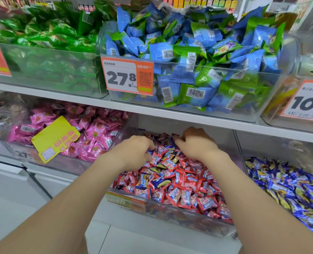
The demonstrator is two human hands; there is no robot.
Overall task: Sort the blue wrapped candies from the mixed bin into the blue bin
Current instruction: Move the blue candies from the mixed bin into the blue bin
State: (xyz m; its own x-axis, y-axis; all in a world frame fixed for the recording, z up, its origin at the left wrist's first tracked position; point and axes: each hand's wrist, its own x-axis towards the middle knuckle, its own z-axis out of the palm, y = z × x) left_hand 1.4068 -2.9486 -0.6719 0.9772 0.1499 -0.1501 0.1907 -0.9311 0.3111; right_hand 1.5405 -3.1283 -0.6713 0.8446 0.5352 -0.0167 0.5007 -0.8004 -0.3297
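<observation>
Blue wrapped candies [159, 182] scattered among lots of red candies [186, 197] in the mixed bin [188, 223], down low in the middle and near. Long white shelf board [152, 109] across the scene from left to right, just above that bin. Up on the board, a big clear blue-and-green tub [273, 88], heaped high with blue and green packets. Left of it, a clear green tub [42, 70] stuffed with shiny green packets. Down low on the right, just beside the mixed bin, the blue bin [280, 149], piled with blue and yellow sweets. Down low on the left, just beside the mixed bin, a pink bin [69, 162] full of pink sweets. Two bare arms reaching in from the near edge, both ending over the far half of the mixed bin. Left hand [135, 151] palm down on the pile, fingers bent into the candies; cannot tell if anything is held. Right hand [194, 143] a little farther in, fingertips curled over wrappers at the far end; cannot tell if it grips one either. White and orange price tag [126, 76] stuck on the front of the blue-and-green tub, reading 27.8. Yellow card [55, 138] tilted against the pink sweets.
</observation>
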